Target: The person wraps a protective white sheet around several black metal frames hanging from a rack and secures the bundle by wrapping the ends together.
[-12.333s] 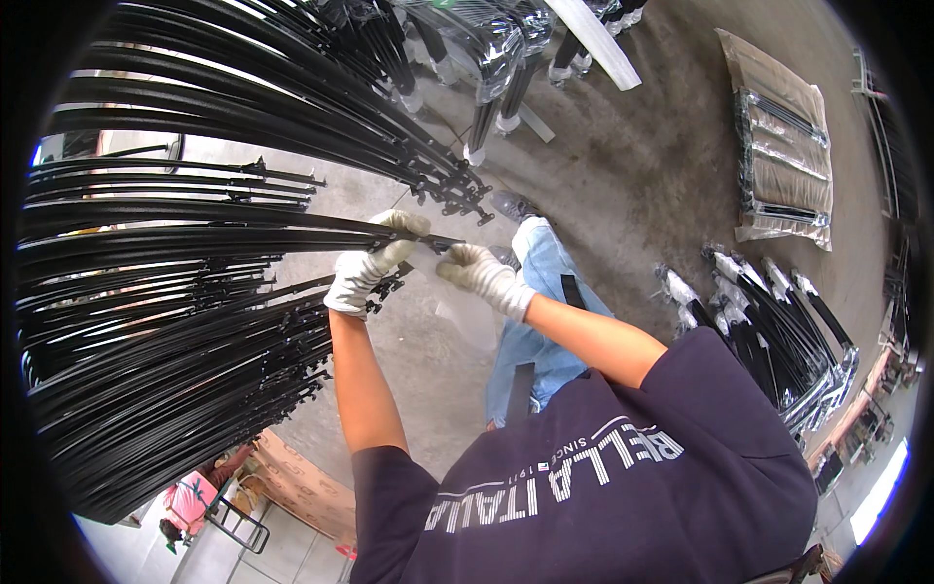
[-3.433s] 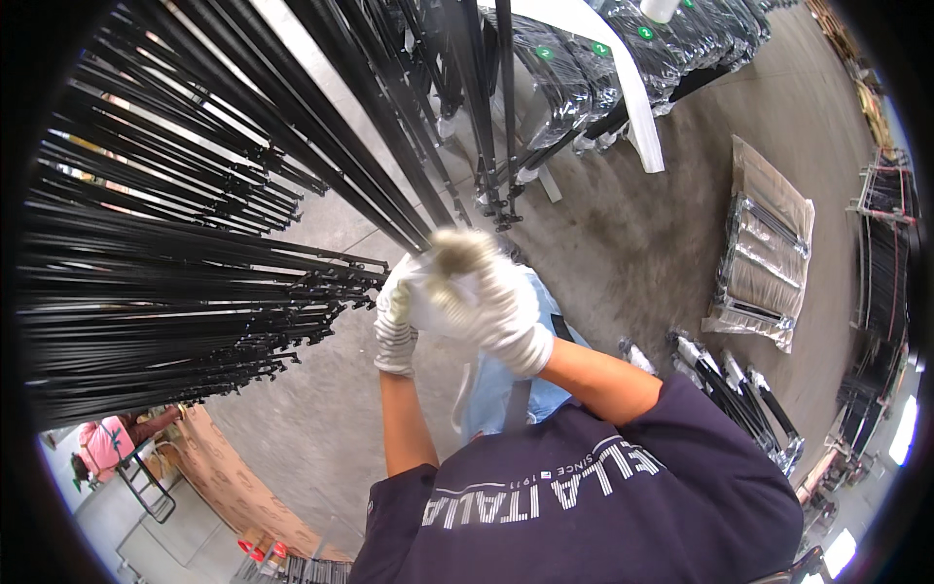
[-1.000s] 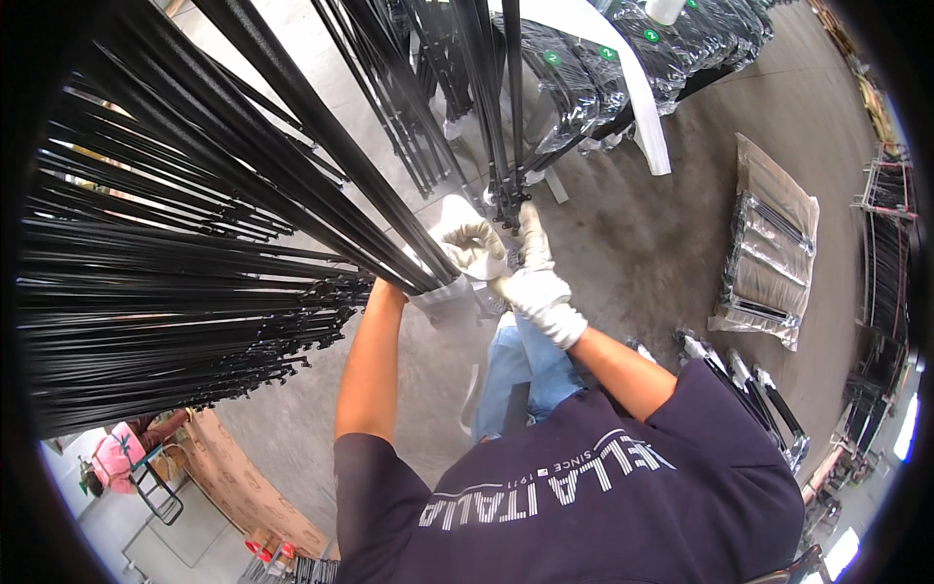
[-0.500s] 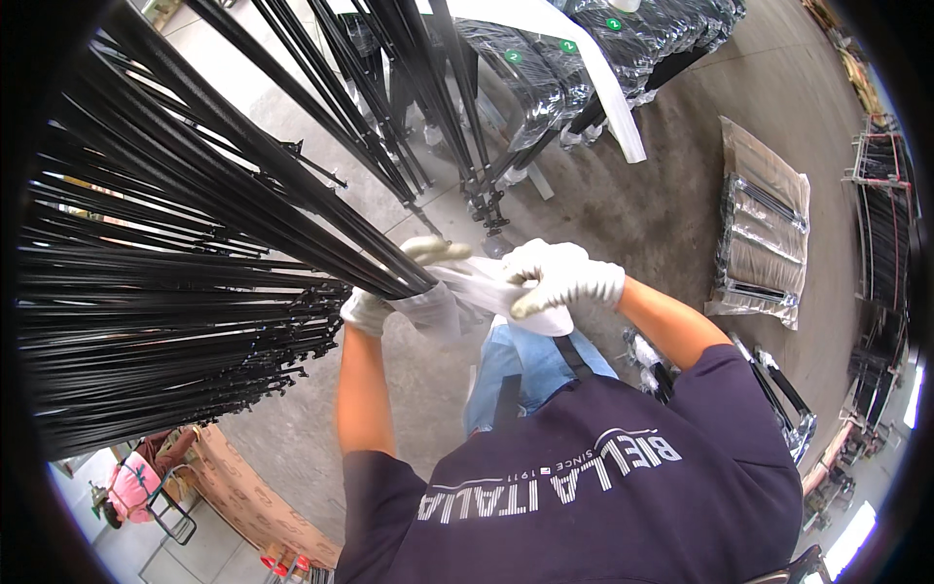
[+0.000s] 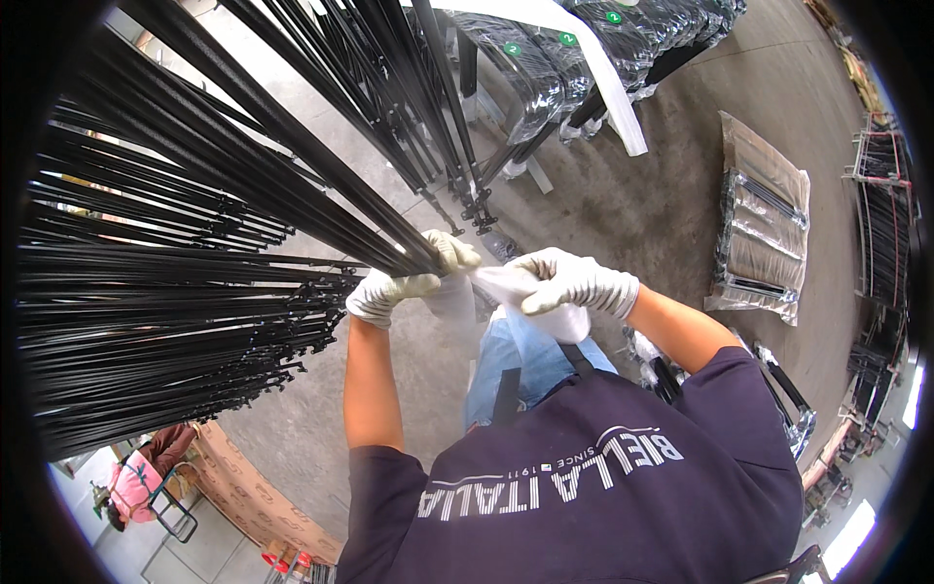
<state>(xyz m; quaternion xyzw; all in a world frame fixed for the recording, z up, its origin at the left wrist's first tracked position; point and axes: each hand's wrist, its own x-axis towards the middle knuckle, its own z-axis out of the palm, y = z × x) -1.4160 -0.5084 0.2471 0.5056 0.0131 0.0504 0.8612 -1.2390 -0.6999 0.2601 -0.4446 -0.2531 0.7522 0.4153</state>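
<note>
My left hand (image 5: pixel 394 289), in a white glove, is wrapped round the lower end of a bundle of long black metal tubes (image 5: pixel 321 209). Its fingers and thumb close over the tube ends. Translucent white wrapping film (image 5: pixel 450 300) lies around those ends and hangs just below them. From there a gathered strip stretches across to my right hand (image 5: pixel 576 282), also gloved in white. That hand grips the roll of wrapping film (image 5: pixel 566 321), partly covered by its fingers, in front of my jeans. The very tips of the tubes are hidden by glove and film.
Many more black tubes (image 5: pixel 165 341) are stacked at the left. Ahead, film-wrapped black bundles (image 5: pixel 545 83) lie with a white strip (image 5: pixel 618 112) across them. A wrapped flat package (image 5: pixel 766 219) rests on the floor at right. A person in pink (image 5: pixel 134 490) is at far lower left.
My left hand has shifted right and closed its fingers over the tube ends. My right hand has drawn slightly right with the roll, and the film between the hands is narrower.
</note>
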